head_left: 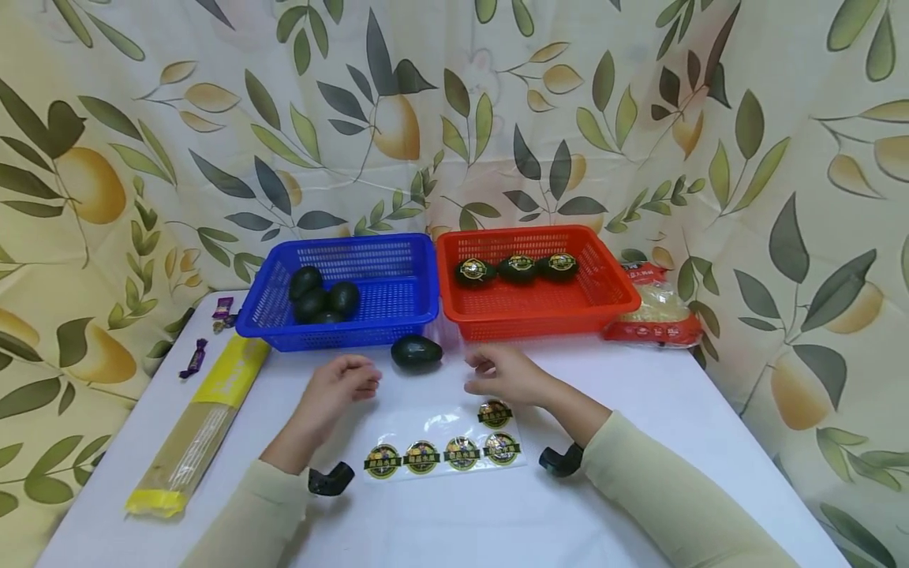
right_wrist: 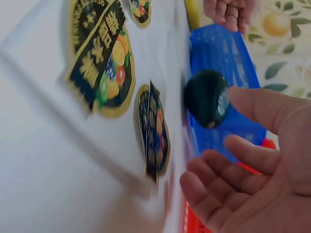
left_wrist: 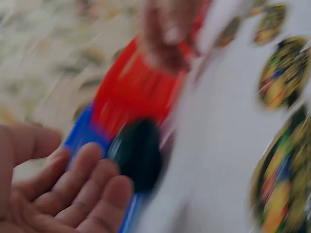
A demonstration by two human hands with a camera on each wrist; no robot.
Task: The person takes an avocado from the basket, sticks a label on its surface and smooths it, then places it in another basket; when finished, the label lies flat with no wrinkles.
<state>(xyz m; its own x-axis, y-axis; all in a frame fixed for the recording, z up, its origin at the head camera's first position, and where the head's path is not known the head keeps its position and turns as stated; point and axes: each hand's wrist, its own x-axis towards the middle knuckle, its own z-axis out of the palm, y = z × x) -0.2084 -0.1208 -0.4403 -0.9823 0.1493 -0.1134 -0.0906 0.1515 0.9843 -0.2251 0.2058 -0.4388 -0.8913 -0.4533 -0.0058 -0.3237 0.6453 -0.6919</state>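
A dark green avocado [head_left: 416, 352] lies on the white table before the baskets, between my two hands and apart from both. My left hand [head_left: 334, 394] hovers to its left, fingers relaxed and holding nothing. To its right is my right hand [head_left: 513, 376], loosely bent and also holding nothing. In the right wrist view, the avocado [right_wrist: 206, 99] appears beyond the thumb of the right hand [right_wrist: 252, 170]. Below the hands lies a clear sheet [head_left: 440, 422] with several round black-and-gold stickers [head_left: 462, 452]. The left wrist view is blurred.
A blue basket [head_left: 341, 341] holds several plain avocados [head_left: 308, 304]. Beside it, a red basket [head_left: 540, 323] contains three stickered avocados [head_left: 518, 269]. A long yellow-ended noodle packet [head_left: 202, 426] and purple-wrapped candies [head_left: 193, 357] lie left; a red-and-clear food bag [head_left: 656, 315] lies right.
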